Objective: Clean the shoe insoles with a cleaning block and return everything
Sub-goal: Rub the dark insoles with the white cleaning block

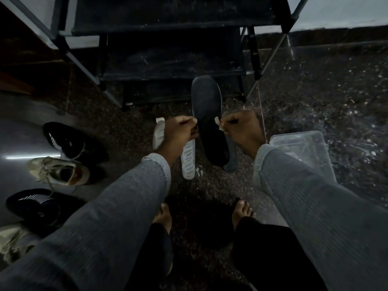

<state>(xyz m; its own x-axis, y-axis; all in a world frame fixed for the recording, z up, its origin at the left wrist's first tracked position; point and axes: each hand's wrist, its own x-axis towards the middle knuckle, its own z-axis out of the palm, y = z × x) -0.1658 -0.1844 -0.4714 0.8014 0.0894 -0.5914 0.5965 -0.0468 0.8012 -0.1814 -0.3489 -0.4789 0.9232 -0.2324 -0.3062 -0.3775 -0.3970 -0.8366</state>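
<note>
The left hand (180,131) has its fingers curled, pinching the left edge of a dark insole (209,122) held up above the speckled floor (315,101). The right hand (241,131) is also curled, gripping a small pale cleaning block (218,123) that touches the insole's right edge. The insole is dark, long and rounded at the far end, its toe pointing toward a black shoe rack (172,59). A second dark insole (230,156) lies partly under it. Two white ribbed insoles (189,162) lie on the floor below the left hand. A clear plastic box (302,148) sits beside the right sleeve. Shoes (63,171) stand at the left.
</note>
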